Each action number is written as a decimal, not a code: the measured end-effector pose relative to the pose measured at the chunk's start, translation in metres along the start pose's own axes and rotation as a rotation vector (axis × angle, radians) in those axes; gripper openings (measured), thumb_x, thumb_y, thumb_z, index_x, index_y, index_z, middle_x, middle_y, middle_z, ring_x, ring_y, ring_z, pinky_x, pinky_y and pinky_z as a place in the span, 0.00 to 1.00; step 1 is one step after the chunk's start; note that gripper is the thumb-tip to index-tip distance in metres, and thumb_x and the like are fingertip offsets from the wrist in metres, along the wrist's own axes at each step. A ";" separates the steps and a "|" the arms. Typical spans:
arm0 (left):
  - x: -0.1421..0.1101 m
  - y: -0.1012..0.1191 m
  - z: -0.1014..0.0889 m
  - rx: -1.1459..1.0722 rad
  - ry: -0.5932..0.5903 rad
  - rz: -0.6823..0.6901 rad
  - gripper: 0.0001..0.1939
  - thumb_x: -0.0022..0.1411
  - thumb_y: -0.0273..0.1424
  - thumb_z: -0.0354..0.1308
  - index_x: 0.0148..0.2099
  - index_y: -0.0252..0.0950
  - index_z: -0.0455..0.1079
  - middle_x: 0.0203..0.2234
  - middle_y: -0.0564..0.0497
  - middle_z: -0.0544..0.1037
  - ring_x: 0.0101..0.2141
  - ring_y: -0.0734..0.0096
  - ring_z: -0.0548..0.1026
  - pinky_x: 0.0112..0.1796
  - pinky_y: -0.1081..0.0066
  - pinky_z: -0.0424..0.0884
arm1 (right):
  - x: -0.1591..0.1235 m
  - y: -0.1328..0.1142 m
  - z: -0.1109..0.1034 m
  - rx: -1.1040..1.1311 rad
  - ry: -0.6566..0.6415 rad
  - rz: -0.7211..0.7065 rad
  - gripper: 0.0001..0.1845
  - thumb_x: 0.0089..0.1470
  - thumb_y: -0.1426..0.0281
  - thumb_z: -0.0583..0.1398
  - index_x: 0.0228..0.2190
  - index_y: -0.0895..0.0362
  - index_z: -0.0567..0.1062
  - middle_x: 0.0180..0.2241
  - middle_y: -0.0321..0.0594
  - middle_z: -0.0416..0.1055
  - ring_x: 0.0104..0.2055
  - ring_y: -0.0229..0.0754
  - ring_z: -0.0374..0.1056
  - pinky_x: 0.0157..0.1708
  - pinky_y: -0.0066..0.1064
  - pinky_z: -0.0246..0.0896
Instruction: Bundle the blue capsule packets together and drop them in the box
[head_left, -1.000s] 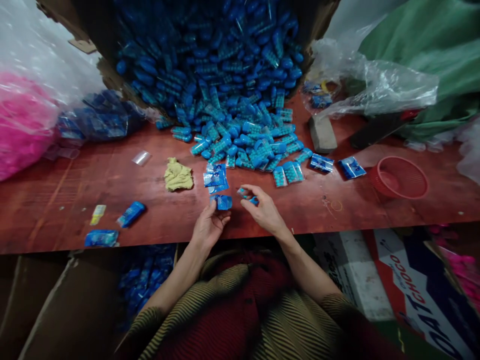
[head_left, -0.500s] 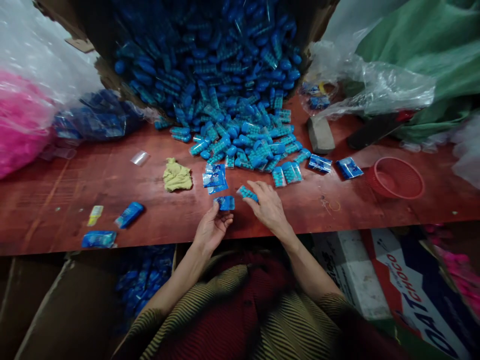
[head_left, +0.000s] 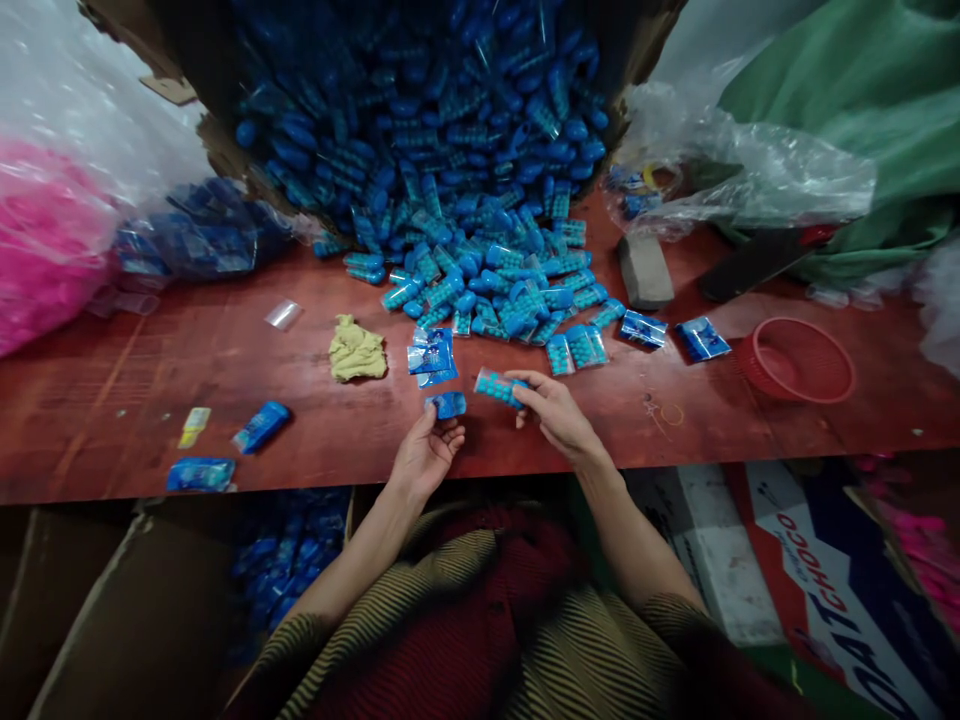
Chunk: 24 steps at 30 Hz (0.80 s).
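Head view: nearest the yellow cloth [head_left: 358, 349], left hand [head_left: 427, 452] pinches blue sleeve [head_left: 448, 404], fingers half-curled — right hand [head_left: 559, 410], farther right of cloth, fingers closed on bead-filled tube [head_left: 496, 388]; off-line tube could buckle sleeve's thin mouth.

Clutter on the table [head_left: 600, 430]
A red basket [head_left: 796, 385] sat right of a grey block [head_left: 646, 272], a yellow lump [head_left: 358, 350] farther left.

red basket [head_left: 796, 362], pink bag [head_left: 46, 248], yellow-green cloth [head_left: 357, 349]
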<state>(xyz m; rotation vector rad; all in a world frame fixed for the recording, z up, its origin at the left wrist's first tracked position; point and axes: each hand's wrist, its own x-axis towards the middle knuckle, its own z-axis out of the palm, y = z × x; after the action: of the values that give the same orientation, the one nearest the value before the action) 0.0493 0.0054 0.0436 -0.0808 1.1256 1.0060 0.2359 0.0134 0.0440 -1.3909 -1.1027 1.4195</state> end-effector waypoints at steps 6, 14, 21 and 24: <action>0.000 -0.003 0.001 0.013 -0.051 0.014 0.09 0.60 0.31 0.56 0.29 0.33 0.68 0.19 0.49 0.74 0.21 0.74 0.73 0.23 0.76 0.71 | -0.021 -0.012 0.010 -0.026 -0.053 -0.017 0.19 0.49 0.65 0.59 0.44 0.57 0.73 0.23 0.30 0.66 0.18 0.29 0.61 0.20 0.24 0.60; -0.004 -0.003 0.002 0.021 -0.066 0.047 0.08 0.59 0.32 0.58 0.30 0.33 0.69 0.19 0.50 0.74 0.21 0.74 0.73 0.24 0.76 0.71 | -0.025 -0.003 0.015 -0.105 -0.015 -0.088 0.17 0.51 0.66 0.58 0.44 0.53 0.72 0.35 0.35 0.70 0.20 0.29 0.59 0.19 0.23 0.61; -0.005 0.000 0.004 0.012 -0.056 0.048 0.11 0.61 0.28 0.54 0.27 0.31 0.69 0.18 0.50 0.74 0.21 0.74 0.73 0.23 0.76 0.71 | -0.030 -0.008 0.012 -0.224 -0.039 -0.241 0.14 0.51 0.69 0.59 0.41 0.54 0.75 0.35 0.37 0.70 0.33 0.36 0.65 0.35 0.27 0.62; -0.006 0.001 0.003 0.014 -0.064 0.059 0.10 0.61 0.29 0.55 0.27 0.31 0.69 0.18 0.49 0.74 0.21 0.74 0.73 0.24 0.76 0.72 | -0.029 -0.011 0.010 -0.279 -0.047 -0.292 0.14 0.52 0.70 0.59 0.42 0.54 0.75 0.35 0.37 0.70 0.36 0.36 0.65 0.38 0.29 0.61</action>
<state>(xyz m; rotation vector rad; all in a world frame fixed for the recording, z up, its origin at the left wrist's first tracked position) 0.0509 0.0040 0.0500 -0.0046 1.0817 1.0458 0.2268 -0.0123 0.0620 -1.3242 -1.5122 1.1241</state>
